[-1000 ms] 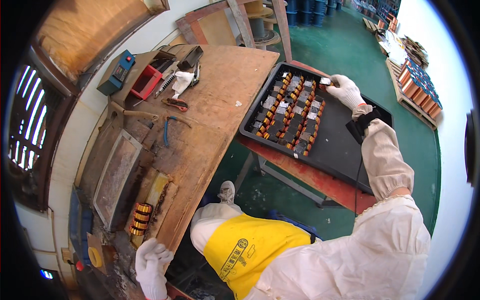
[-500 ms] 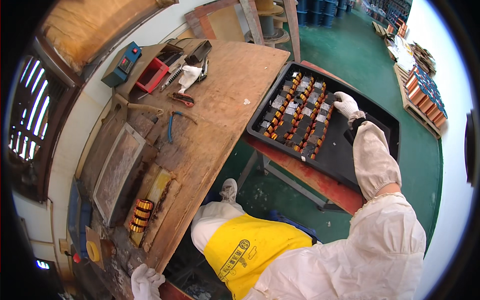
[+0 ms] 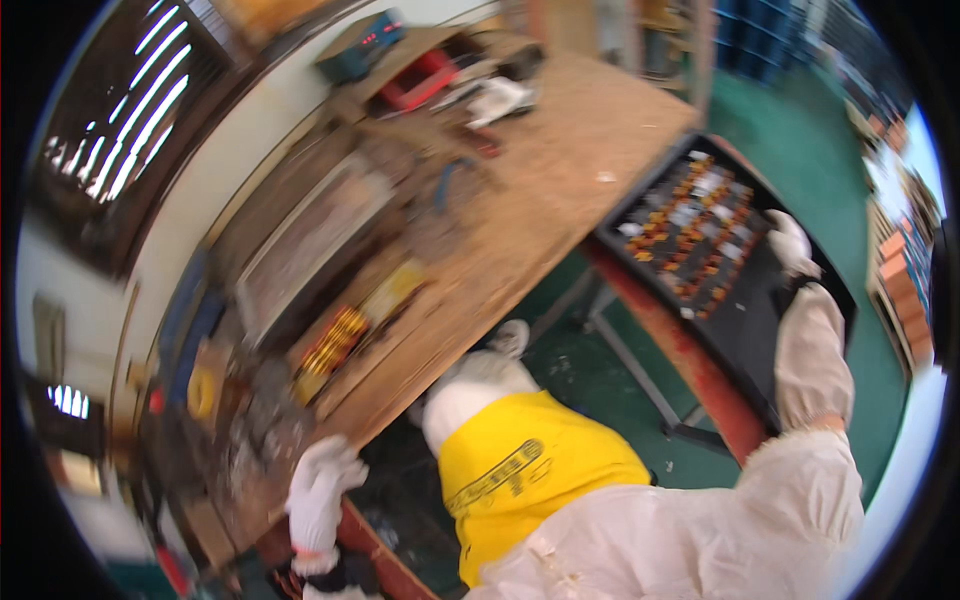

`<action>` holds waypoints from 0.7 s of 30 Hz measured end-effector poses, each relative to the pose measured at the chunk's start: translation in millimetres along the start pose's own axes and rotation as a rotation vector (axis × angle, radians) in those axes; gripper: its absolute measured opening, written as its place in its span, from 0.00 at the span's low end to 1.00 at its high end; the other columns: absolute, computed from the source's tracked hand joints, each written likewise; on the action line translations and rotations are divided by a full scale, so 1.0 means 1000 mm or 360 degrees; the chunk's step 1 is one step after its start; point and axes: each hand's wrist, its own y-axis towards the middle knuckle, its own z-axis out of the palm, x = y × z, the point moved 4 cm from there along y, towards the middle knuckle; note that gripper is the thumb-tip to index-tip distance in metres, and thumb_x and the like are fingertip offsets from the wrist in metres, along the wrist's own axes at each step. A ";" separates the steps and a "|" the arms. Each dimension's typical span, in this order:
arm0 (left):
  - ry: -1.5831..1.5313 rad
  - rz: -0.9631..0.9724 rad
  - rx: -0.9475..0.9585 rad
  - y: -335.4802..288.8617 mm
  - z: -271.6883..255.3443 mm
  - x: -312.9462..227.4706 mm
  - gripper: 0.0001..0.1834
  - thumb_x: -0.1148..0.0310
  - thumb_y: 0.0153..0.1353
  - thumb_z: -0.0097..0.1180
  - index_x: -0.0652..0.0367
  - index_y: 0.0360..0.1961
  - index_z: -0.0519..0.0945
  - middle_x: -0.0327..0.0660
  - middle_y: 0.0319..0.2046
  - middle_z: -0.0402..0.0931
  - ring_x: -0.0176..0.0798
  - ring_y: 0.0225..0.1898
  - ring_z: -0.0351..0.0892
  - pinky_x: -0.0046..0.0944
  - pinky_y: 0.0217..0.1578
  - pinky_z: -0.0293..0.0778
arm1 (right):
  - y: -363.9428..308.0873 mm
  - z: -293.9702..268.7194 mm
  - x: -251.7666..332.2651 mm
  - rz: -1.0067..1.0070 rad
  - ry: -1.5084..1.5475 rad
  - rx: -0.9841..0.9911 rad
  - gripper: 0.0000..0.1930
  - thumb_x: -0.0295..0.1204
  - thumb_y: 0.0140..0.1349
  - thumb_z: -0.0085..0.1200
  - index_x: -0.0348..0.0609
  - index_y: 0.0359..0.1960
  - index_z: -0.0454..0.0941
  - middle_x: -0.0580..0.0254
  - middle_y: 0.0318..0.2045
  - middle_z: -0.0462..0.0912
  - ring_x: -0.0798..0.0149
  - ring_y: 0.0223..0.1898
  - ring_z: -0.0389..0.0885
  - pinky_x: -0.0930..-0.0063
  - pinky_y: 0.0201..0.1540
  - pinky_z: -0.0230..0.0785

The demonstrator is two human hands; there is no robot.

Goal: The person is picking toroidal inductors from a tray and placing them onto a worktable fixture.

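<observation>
A black tray (image 3: pixel 745 350) at the right holds several rows of copper-wound ring coils with dark and silvery blocks among them (image 3: pixel 690 225). My right hand (image 3: pixel 790 243), in a white glove, is inside the tray beside the end of the rows. Blur hides its fingertips and anything between them. My left hand (image 3: pixel 322 488), also gloved in white, hovers by the front edge of the wooden bench with loosely bent fingers and nothing visible in them. A short row of copper-wound coils (image 3: pixel 338 340) lies on a yellowish strip on the bench, beyond my left hand.
The wooden bench (image 3: pixel 560 150) bears a framed panel (image 3: pixel 315 245), a red bin (image 3: pixel 418 82), a blue-green control box (image 3: pixel 362 45), blue-handled pliers (image 3: pixel 447 183) and a white cloth (image 3: pixel 498 100). A red-edged stand (image 3: pixel 665 330) supports the tray. Pallets of goods stand far right.
The view has swung left, so the bench and tray appear further right. My left hand has risen further into view. My right hand stays in the tray, near the ends of the coil rows.
</observation>
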 end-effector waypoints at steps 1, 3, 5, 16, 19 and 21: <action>0.0078 -0.0054 0.0030 0.005 0.000 0.004 0.18 0.69 0.66 0.46 0.67 0.53 0.70 0.49 0.43 0.75 0.41 0.40 0.79 0.38 0.44 0.76 | -0.003 -0.013 -0.001 0.0074 0.0076 -0.0010 0.24 0.20 0.53 0.41 0.43 0.54 0.73 0.53 0.51 0.78 0.56 0.56 0.73 0.68 0.61 0.62; 0.0046 -0.0076 0.0078 0.011 -0.010 0.029 0.16 0.70 0.66 0.46 0.67 0.52 0.71 0.48 0.42 0.76 0.39 0.39 0.79 0.36 0.45 0.76 | 0.009 -0.025 -0.012 -0.0110 0.0030 -0.0152 0.22 0.23 0.57 0.41 0.42 0.55 0.72 0.51 0.49 0.78 0.58 0.54 0.75 0.71 0.59 0.63; 0.0078 -0.0145 0.0031 0.007 -0.024 0.059 0.17 0.69 0.65 0.47 0.68 0.52 0.72 0.48 0.41 0.77 0.39 0.41 0.78 0.35 0.45 0.75 | 0.021 -0.028 0.010 -0.0261 0.0094 -0.0217 0.20 0.23 0.60 0.42 0.43 0.55 0.71 0.53 0.49 0.79 0.60 0.52 0.76 0.72 0.58 0.64; 0.1328 0.0116 -0.0693 -0.027 -0.070 0.152 0.10 0.65 0.56 0.57 0.56 0.37 0.81 0.47 0.38 0.78 0.51 0.44 0.76 0.44 0.47 0.72 | -0.070 -0.031 0.339 -0.1185 0.0652 0.0008 0.14 0.21 0.61 0.48 0.38 0.49 0.74 0.54 0.44 0.79 0.61 0.46 0.78 0.72 0.51 0.68; 0.1046 0.0066 -0.0701 -0.033 -0.070 0.148 0.09 0.65 0.56 0.56 0.55 0.36 0.81 0.47 0.38 0.78 0.50 0.42 0.78 0.43 0.45 0.73 | -0.117 -0.028 0.408 -0.1417 0.0691 0.0231 0.14 0.19 0.59 0.48 0.37 0.48 0.74 0.51 0.42 0.78 0.56 0.45 0.78 0.71 0.48 0.69; 0.0951 0.0212 -0.0790 -0.021 -0.078 0.136 0.08 0.65 0.58 0.54 0.55 0.35 0.81 0.46 0.38 0.78 0.50 0.41 0.78 0.43 0.44 0.73 | -0.144 -0.026 0.431 -0.1511 0.0678 0.0236 0.14 0.19 0.58 0.49 0.38 0.47 0.74 0.50 0.42 0.78 0.53 0.43 0.78 0.70 0.46 0.70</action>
